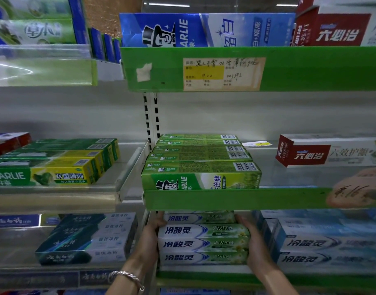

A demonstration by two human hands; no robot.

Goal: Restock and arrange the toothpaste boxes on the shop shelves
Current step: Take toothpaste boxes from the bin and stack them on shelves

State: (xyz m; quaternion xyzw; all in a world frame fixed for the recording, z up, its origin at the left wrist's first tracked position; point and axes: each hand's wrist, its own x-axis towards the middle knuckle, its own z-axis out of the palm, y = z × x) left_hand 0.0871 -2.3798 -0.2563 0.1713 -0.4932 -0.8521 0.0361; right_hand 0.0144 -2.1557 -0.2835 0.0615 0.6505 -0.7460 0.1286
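Note:
A stack of white-and-green toothpaste boxes (204,243) stands on the lower shelf (204,277), under the green shelf edge. My left hand (149,237) lies against the stack's left end, with a silver bracelet at the wrist. My right hand (254,243) lies against the stack's right end. Both hands clasp the stack from the sides, with fingers running back along its ends. Above it, a row of green Darlie boxes (201,165) lies on the middle shelf (236,199).
Yellow-green Darlie boxes (55,165) sit on the left middle shelf, dark teal boxes (86,239) below them. Blue-white boxes (323,243) stand right of the stack. A red-white box (327,152) lies at the middle right. Blue Darlie boxes (206,29) fill the top shelf.

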